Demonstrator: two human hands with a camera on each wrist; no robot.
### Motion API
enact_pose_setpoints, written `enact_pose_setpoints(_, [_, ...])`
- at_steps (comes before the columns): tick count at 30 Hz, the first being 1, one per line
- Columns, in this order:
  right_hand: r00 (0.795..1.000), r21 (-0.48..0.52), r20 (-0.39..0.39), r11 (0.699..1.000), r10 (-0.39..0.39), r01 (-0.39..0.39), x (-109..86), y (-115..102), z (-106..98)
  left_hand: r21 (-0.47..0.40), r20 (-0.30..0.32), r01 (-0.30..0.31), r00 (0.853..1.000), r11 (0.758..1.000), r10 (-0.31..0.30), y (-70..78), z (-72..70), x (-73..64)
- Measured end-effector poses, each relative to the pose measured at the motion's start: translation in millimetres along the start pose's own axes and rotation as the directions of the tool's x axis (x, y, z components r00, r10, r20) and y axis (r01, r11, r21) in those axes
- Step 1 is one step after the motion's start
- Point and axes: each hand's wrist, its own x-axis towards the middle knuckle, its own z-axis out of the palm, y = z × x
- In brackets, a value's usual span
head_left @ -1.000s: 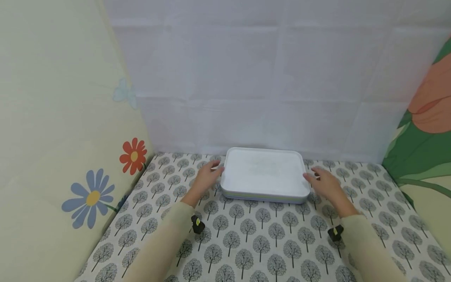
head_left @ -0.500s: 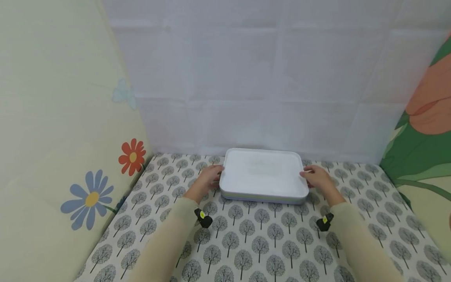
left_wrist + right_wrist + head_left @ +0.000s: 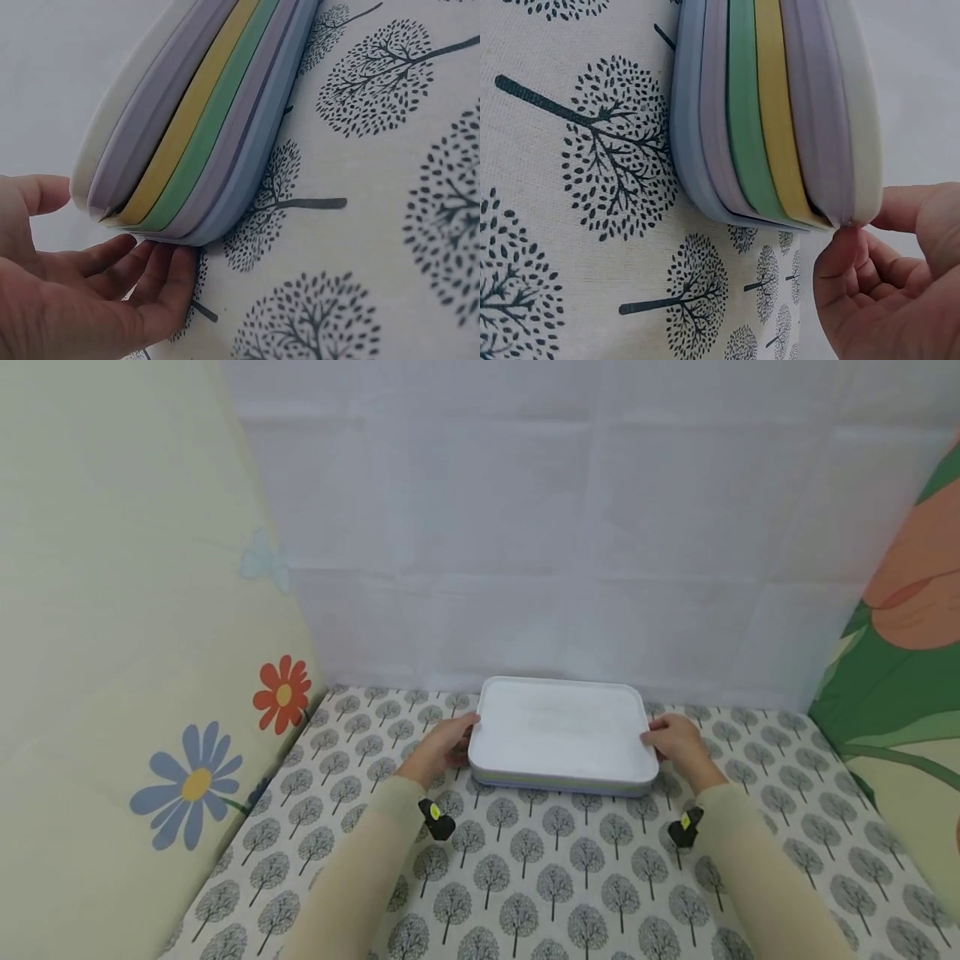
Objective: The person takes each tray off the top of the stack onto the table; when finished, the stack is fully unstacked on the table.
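Observation:
A stack of rounded rectangular trays lies at the back of the table, a white tray (image 3: 562, 727) on top. Beneath it the wrist views show a lavender tray (image 3: 817, 112), a yellow tray (image 3: 773, 112), a green tray (image 3: 744, 112), a lilac tray (image 3: 715, 112) and a blue tray (image 3: 688, 127). My left hand (image 3: 438, 748) holds the stack's left end, thumb at the white rim and fingertips against the lower trays' ends. At the opposite end my right hand (image 3: 677, 747) pinches the white tray's rim between thumb and curled index finger.
A cloth (image 3: 555, 885) printed with grey trees covers the table. White sheeting (image 3: 525, 527) hangs close behind the trays. Flower-patterned panels stand along both sides, the left panel (image 3: 112, 610) pale with blue and red flowers, the right panel (image 3: 915, 693) with large leaves.
Both hands have come inward from just beside the stack to grip its two ends, the right hand's fingers curling under the rim. The trays stay in place.

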Motion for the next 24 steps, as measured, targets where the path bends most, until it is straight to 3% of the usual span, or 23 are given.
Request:
enact_pose_setpoints(7, [0.999,0.093,0.050,0.996,0.009,-0.013,1.7,5,-12,0.010,-0.001,0.023,1.000,1.000,-0.023,-1.0,3.4,4.1])
enact_pose_setpoints(15, [0.987,0.190,0.161,0.982,-0.014,-0.017,0.8,27,-36,0.048,0.051,-0.041,0.998,0.998,0.039,-7.0,2.3,9.0])
enact_pose_setpoints(24, [0.992,0.203,0.123,0.977,0.036,-0.061,3.2,57,-61,0.045,0.047,-0.038,0.998,0.998,0.036,-11.0,0.9,9.5])
